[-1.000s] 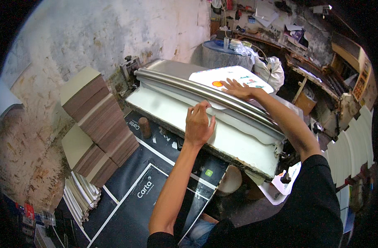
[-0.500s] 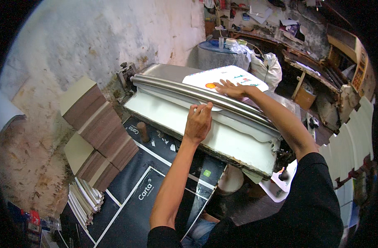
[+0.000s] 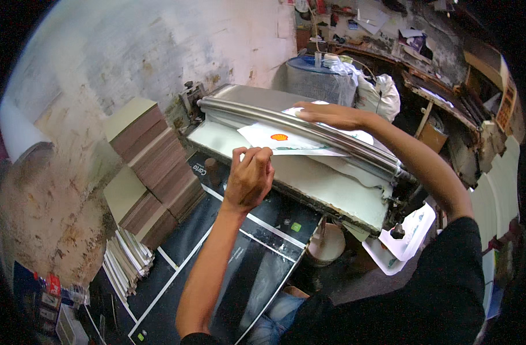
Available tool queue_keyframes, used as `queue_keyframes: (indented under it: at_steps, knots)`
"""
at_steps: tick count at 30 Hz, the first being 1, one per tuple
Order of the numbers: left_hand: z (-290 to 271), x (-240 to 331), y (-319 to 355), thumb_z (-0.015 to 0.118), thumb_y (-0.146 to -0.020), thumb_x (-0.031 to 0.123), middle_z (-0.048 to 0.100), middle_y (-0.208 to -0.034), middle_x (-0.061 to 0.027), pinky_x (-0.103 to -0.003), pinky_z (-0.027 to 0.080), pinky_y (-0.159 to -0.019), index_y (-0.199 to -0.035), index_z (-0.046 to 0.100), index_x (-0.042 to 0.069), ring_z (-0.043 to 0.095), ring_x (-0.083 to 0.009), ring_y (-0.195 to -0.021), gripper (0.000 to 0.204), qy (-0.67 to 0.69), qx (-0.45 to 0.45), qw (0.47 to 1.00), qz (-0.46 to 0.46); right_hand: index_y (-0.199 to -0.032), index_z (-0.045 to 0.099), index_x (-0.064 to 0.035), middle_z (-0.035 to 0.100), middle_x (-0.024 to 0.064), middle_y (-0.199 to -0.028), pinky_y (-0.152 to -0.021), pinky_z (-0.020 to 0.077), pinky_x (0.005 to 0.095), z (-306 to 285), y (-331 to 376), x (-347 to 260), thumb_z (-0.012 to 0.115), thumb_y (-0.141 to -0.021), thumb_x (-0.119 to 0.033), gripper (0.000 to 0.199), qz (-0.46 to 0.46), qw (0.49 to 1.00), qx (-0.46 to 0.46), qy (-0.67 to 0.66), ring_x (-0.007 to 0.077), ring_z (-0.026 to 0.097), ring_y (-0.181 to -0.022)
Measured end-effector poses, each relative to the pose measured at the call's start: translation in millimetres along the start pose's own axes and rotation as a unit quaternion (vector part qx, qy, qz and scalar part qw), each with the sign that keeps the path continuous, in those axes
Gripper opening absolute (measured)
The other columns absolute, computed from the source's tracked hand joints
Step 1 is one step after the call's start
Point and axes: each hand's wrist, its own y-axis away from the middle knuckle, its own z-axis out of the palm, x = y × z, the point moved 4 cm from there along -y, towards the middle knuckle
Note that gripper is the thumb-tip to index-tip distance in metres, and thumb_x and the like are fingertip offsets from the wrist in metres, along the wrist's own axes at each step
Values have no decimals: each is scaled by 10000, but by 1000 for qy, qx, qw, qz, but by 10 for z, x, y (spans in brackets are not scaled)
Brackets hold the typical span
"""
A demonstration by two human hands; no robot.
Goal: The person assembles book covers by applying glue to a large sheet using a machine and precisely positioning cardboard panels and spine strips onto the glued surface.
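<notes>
Left hand: The left hand (image 3: 248, 178) had its fingers curled in against the thumb, pinching the white sheet (image 3: 309, 145) at its near left corner.
Sheet and grip: From that pinch the sheet ran away to the right and up to the roller (image 3: 248, 112); its lower edge stretched rightward from the fingertips, and a left tip stuck out above the knuckles. A red and yellow emblem sat on the sheet just beyond the fingers.
Sheet and roller: Part lay on the near side, over the white trough (image 3: 343, 190); the rest showed beyond the metal bar.
Right hand: The right hand (image 3: 332, 116) was open, palm down, reaching across the far side of the roller over the sheet's other part; how firmly it pressed could not be told.
Left of the trough: Brown-edged board stacks (image 3: 153, 149) stood beside a bundle of paper strips (image 3: 125, 259) on a black table cover (image 3: 171, 296).
Behind: A blue-topped drum (image 3: 315, 83) stood beside a white sack (image 3: 381, 98).
</notes>
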Motion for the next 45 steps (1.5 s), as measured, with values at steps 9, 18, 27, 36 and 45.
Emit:
queue_keyframes:
  at_steps: [9,18,27,36,45]
  knots:
    - [-1383,188,-52,749,-756,-13,684,-1104,-70,-468,465,-908,-1220,440,76,677,-265,-924,564,-20,81,996,13,-1374,546,-102,573,159,-1383,-1123,372,450,525,1283,-258,776,-665,-147,748,-78,962,195,177,351,512,-1296]
    - [-2596,664,-64,694,-701,-37,631,-994,-112,-306,579,-684,-1273,410,28,674,-210,-827,641,37,72,969,-231,-1368,475,-30,581,148,-1308,-1053,429,393,4,1540,-24,760,-796,-30,639,-110,942,303,97,248,559,-1219]
    - [-3337,623,1390,667,-723,-39,675,-902,-83,-272,526,-622,-1208,509,29,651,-131,-830,515,143,-52,747,-647,-1081,637,-4,663,77,-988,-820,519,336,1261,-589,-1341,830,-616,-165,528,-169,954,-164,-183,167,626,-899]
    - [-2901,586,2585,757,-660,31,646,-1050,-81,-349,498,-801,-1085,601,66,619,-227,-943,454,-168,-63,801,-571,-1132,680,40,716,225,-1037,-826,550,404,2839,-1432,-984,821,-625,-78,539,-252,967,-20,31,331,700,-933]
    - [-2688,1107,2245,856,-558,210,548,-1238,-61,-532,330,-1002,-1162,610,175,454,-318,-1198,653,-15,-347,682,-643,-1458,428,-86,509,141,-1413,-1131,277,574,2888,553,-2036,716,-783,-121,734,-471,858,-200,41,284,446,-1343]
